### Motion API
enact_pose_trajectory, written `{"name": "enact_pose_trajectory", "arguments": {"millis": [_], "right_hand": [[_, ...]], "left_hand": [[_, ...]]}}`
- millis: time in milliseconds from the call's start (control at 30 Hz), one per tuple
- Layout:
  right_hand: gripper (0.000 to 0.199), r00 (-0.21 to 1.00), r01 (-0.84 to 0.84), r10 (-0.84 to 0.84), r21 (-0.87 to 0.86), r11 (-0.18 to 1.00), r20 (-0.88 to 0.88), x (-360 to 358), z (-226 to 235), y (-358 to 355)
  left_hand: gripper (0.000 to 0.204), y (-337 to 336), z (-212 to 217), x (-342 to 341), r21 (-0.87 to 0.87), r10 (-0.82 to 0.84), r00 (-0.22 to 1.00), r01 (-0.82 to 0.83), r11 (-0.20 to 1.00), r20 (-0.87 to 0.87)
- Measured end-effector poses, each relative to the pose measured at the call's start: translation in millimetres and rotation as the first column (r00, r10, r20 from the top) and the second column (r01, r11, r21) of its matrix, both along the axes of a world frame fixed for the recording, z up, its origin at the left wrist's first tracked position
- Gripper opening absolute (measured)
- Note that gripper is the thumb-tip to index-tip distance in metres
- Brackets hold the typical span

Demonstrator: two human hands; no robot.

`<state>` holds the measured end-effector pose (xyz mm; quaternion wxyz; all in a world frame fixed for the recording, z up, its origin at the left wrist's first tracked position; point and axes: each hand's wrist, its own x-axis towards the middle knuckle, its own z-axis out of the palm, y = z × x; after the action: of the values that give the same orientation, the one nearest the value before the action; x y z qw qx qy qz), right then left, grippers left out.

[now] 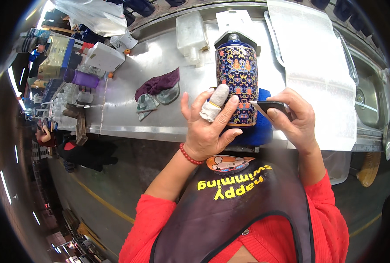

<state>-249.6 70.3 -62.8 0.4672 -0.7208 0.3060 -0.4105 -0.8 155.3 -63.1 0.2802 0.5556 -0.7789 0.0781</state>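
A dark blue bottle (238,72), patterned in gold, red and orange, lies with its dark neck pointing away from me. My left hand (205,135) rests on the lower part of its side, fingers spread. One left finger wears a grey-and-white wrapping (217,104) with a yellow band; a red bead bracelet circles the wrist. Between thumb and fingers, my right hand (301,117) pinches a flat black tool with a thin pale tip (271,105). The tip points at the bottle's right side; I cannot tell whether it touches. Blue cloth (261,131) lies under the bottle.
The metal worktop (125,103) carries a purple cloth with grey-green pieces (160,91) and a clear plastic container (190,35). White sheeting (313,65) covers its right part, beside a metal sink (366,103). Boxes and a purple cylinder (84,79) crowd the far left.
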Motion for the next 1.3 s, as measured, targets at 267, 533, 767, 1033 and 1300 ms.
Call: {"name": "enact_pose_trajectory", "arguments": {"millis": [267,533,767,1033,1300], "right_hand": [[0.013,0.990,-0.037,0.001,-0.259,0.965,-0.138,55,53,-19],[0.012,0.956,-0.231,0.076,-0.566,0.792,-0.285,80,62,-39],[0.014,0.965,0.123,-0.200,-0.379,0.917,-0.169,53,67,-27],[0.015,0.974,0.158,-0.204,-0.360,0.919,-0.096,27,35,-12],[0.027,0.955,-0.283,0.137,-0.668,0.688,-0.263,29,34,9]], "left_hand": [[0.050,20,-9,1,-0.064,-0.118,0.993,0.120,0.991,0.026],[0.047,36,-19,3,-0.099,-0.110,0.974,0.092,0.991,-0.197],[0.074,-3,-7,7,0.014,-0.077,0.987,0.080,0.997,-0.138],[0.055,6,-8,0,-0.050,-0.187,0.979,0.184,0.982,-0.081],[0.082,5,-12,1,0.039,-0.021,0.996,0.025,0.999,-0.086]]}}
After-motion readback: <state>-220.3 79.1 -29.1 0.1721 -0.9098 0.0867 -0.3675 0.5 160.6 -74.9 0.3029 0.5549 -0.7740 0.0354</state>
